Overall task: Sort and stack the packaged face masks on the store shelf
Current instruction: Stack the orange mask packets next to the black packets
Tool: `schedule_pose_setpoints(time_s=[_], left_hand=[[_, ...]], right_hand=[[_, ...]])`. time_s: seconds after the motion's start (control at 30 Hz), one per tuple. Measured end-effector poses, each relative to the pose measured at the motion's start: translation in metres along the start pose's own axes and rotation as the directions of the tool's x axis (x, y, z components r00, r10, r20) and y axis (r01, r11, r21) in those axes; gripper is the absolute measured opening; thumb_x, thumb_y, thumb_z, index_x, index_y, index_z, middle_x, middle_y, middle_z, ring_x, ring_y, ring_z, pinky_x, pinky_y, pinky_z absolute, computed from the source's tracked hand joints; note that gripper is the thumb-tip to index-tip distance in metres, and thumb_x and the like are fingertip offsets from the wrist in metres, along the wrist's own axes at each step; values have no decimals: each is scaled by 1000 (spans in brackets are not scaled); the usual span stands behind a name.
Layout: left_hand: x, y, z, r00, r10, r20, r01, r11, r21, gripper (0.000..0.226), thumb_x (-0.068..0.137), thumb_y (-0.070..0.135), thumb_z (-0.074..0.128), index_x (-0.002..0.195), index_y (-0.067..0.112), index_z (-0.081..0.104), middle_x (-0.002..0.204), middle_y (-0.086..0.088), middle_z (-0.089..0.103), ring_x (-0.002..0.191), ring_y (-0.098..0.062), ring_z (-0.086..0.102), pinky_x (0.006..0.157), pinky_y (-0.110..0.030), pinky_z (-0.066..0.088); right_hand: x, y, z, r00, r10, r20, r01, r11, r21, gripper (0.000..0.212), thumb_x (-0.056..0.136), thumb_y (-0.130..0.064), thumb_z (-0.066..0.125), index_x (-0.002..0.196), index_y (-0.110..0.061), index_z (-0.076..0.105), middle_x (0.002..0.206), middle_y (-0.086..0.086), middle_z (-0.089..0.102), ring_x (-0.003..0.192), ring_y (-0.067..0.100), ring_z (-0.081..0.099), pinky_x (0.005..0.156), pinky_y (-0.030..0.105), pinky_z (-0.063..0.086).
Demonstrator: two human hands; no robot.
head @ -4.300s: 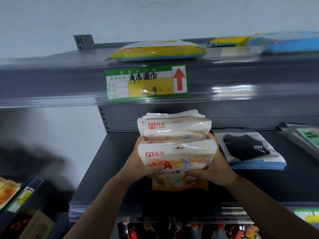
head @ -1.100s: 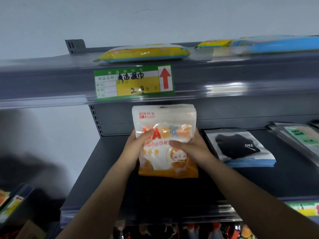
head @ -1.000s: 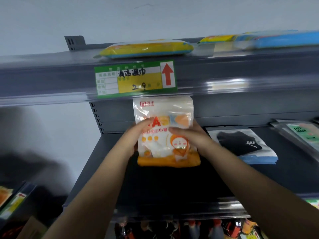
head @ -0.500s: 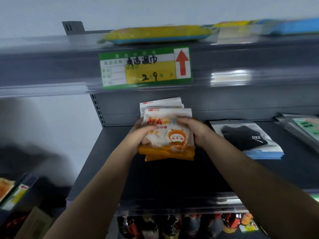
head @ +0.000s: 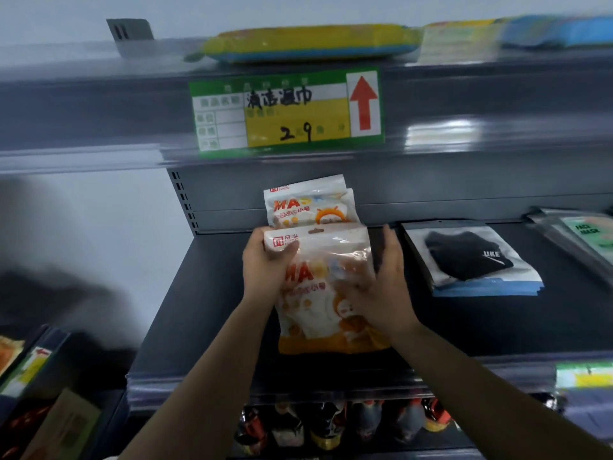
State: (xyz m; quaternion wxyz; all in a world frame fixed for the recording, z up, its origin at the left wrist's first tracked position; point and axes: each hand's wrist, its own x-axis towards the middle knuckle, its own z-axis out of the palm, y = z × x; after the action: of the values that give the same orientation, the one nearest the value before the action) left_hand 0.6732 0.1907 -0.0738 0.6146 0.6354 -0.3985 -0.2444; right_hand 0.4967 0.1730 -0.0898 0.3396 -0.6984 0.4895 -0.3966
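A white-and-orange mask packet point(head: 326, 277) lies toward the front of the dark shelf point(head: 205, 313). My left hand point(head: 267, 265) grips its upper left corner, thumb over the top edge. My right hand point(head: 381, 290) rests on its right side, fingers spread across the front. Behind it, two more packets of the same kind point(head: 308, 204) stand against the shelf's back wall. A stack of black mask packets point(head: 471, 257) lies flat to the right.
Green-labelled mask packets point(head: 583, 234) lie at the far right. The shelf above carries a green-yellow price tag point(head: 285, 114) and a yellow wipes pack point(head: 311, 43). Bottles point(head: 331, 426) stand on the shelf below. Boxes point(head: 39, 376) sit lower left.
The front packet has come away from the ones at the back wall and moved toward me. My hands moved with it; the camera view shifted closer.
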Motion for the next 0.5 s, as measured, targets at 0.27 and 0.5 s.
schedule_pose_setpoints(time_s=[0.27, 0.5], left_hand=[[8, 35, -4, 992, 124, -4, -118, 939, -323, 21, 84, 9, 68, 87, 23, 53, 85, -1, 64, 79, -18, 66, 67, -33, 57], [48, 55, -2, 999, -3, -34, -8, 950, -314, 28, 90, 15, 60, 112, 20, 42, 92, 10, 55, 82, -4, 58, 71, -16, 49]], right_hand=[[-10, 2, -12, 995, -36, -89, 60, 957, 285, 95, 69, -10, 81, 144, -21, 23, 108, -19, 56, 103, -6, 58, 79, 26, 57], [34, -25, -23, 983, -125, -132, 162, 930, 329, 56, 78, -4, 73, 123, -24, 46, 110, -7, 59, 93, -2, 62, 72, 11, 52]])
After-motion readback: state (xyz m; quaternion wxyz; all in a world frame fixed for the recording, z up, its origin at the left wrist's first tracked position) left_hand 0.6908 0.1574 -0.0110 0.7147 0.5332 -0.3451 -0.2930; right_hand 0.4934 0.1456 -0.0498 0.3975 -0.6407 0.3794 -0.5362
